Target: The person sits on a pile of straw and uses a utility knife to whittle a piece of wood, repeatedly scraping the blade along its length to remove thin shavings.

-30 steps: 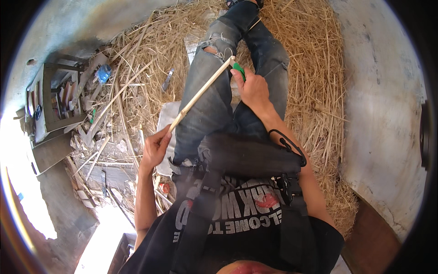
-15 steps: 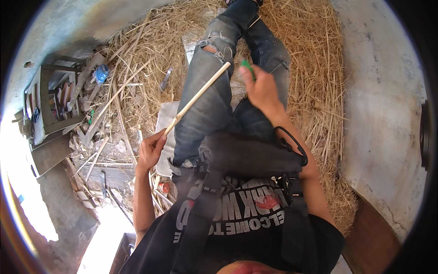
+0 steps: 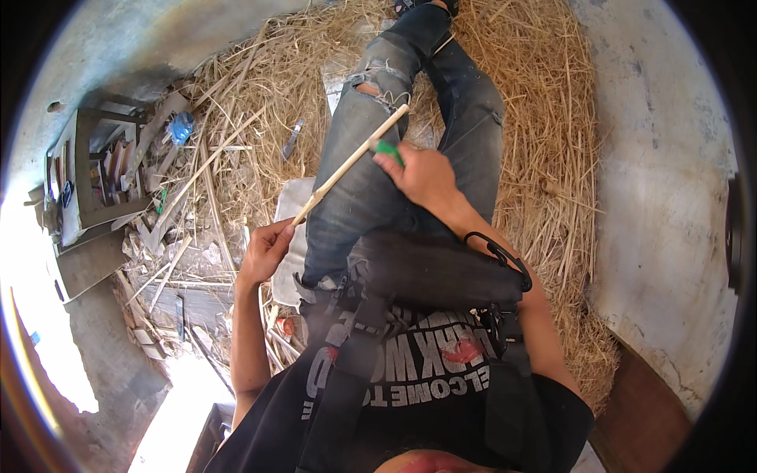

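My left hand pinches the lower end of a pale, peeled wooden stick. The stick slants up and to the right across my jeans, with a small knot partway along. Closed in my right hand is a small green tool, blurred by motion; its kind and any blade do not show clearly. It is at the stick's upper half, and I cannot tell whether it touches the wood. My outstretched legs lie beneath both hands.
Loose straw spreads around my legs, with split wood strips on the left. A narrow blade-like object and a blue plastic bag lie there too. A wooden frame stands far left; a concrete wall rises at right.
My right hand has moved left and down with the green tool, from beyond the stick's tip to alongside its upper half. The left hand and stick have shifted slightly right.
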Demonstrator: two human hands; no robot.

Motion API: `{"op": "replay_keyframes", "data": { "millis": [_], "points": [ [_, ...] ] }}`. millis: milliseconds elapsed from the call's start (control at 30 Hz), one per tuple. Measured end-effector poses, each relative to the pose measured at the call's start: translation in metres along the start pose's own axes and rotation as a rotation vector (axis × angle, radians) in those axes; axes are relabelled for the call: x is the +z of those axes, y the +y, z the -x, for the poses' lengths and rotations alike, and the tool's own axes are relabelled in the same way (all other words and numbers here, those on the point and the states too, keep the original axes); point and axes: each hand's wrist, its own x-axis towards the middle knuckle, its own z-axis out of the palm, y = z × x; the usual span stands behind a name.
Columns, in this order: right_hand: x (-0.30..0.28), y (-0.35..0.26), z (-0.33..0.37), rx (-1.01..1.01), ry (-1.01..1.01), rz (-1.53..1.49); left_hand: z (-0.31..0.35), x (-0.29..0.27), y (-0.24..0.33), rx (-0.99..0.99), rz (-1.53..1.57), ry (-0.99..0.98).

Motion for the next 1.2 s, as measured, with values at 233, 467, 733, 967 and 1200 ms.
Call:
{"op": "replay_keyframes", "data": {
  "millis": [233,467,733,967,1200],
  "points": [
    [-0.053,0.077,-0.049,0.296,0.267,0.021,0.019,-0.02,-0.011,-0.055,0.079,-0.056],
    [-0.013,0.004,-0.009,-0.03,-0.031,0.023,-0.001,-0.004,-0.009,-0.045,0.104,-0.028],
    [-0.067,0.075,-0.025,0.32,0.164,-0.383,-0.005,0.011,-0.007,0.212,-0.211,0.29],
    [-0.03,0.04,-0.002,0.155,0.021,-0.483,-0.022,0.034,0.025,0.322,-0.346,0.403],
    [-0.006,0.019,-0.001,0.15,-0.025,-0.543,-0.02,0.034,0.032,0.31,-0.413,0.409]
  ]
}}
